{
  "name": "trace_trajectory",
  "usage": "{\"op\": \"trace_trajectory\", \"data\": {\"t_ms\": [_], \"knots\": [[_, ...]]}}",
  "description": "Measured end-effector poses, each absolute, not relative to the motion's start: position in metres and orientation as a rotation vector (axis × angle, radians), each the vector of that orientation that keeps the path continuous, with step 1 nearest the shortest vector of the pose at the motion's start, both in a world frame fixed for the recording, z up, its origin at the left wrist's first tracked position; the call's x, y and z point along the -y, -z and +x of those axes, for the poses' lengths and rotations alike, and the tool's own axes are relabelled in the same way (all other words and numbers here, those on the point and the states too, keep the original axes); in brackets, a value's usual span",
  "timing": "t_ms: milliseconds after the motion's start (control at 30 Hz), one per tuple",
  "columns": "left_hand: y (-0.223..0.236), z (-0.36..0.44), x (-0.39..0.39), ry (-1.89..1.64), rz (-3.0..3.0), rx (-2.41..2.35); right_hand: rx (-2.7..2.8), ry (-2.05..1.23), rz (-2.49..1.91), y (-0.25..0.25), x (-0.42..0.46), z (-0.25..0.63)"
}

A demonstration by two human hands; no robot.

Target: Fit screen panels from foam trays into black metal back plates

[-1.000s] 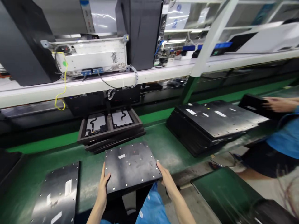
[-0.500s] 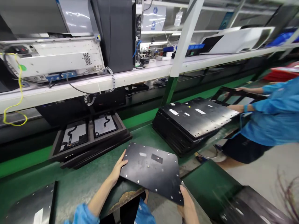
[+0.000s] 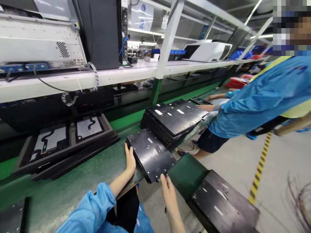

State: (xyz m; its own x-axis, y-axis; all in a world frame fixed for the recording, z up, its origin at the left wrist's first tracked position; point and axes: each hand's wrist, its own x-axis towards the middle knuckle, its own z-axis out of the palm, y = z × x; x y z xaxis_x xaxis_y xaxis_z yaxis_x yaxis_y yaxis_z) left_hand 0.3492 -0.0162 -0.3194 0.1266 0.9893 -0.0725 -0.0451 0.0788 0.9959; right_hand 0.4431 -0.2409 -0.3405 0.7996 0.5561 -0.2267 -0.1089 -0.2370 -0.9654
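A flat black panel point(image 3: 152, 153), dotted with small bright spots and bearing a pale label, lies tilted at the bench's front edge beside the large stack. Its near corner juts past the edge. My left hand point(image 3: 130, 160) is closed at the panel's left side, fingers pressed along the rim. At the near right corner, my right hand point(image 3: 168, 189) pinches the panel's edge. Whether more panels lie beneath it, I cannot tell. Behind it rises a stack of black panels point(image 3: 176, 118) with white labels.
Grey foam trays point(image 3: 70, 136) holding white-backed parts lie at left on the green bench point(image 3: 97, 174). Another black panel point(image 3: 12, 216) is at lower left. More panels point(image 3: 225, 200) are stacked at lower right. A co-worker in a blue smock point(image 3: 262, 97) stands at right.
The panel has moved away from me, up against the large stack, and turned. Both hands have travelled with it. My view has swung right, and the co-worker's hands are now lower over the bench.
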Motion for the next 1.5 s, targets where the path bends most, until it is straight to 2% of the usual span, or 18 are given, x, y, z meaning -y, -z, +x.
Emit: {"op": "trace_trajectory", "data": {"t_ms": [100, 233, 567, 767, 933, 1067, 1267, 1400, 1500], "knots": [[0.334, 0.359, 0.057, -1.057, 1.162, -1.116, 0.327, -0.665, -1.684, 0.328, 0.241, 0.448], [0.335, 0.376, 0.068, -1.086, 1.138, -1.143, 0.354, -0.693, -1.687, 0.326, 0.241, 0.452], [0.318, 0.388, -0.011, -1.179, 1.146, -1.205, 0.634, -0.693, -1.63, 0.298, 0.175, 0.486], [0.315, 0.389, -0.029, -1.205, 1.145, -1.192, 0.665, -0.782, -1.536, 0.323, 0.17, 0.481], [0.316, 0.376, -0.03, -1.183, 1.146, -1.116, 0.827, -0.795, -1.642, 0.345, 0.199, 0.432], [0.317, 0.329, -0.043, -1.085, 1.164, -1.003, 1.072, -0.888, -1.681, 0.342, 0.207, 0.372], [0.31, 0.208, -0.022, -0.893, 1.36, -0.872, 1.617, -0.592, -1.922, 0.326, 0.161, 0.327], [0.291, 0.109, 0.031, -1.008, 1.479, -0.921, 1.825, -0.483, -1.799, 0.315, 0.109, 0.332], [0.271, 0.036, 0.08, -1.191, 1.512, -1.054, 1.767, -0.684, -1.73, 0.298, 0.07, 0.337]]}}
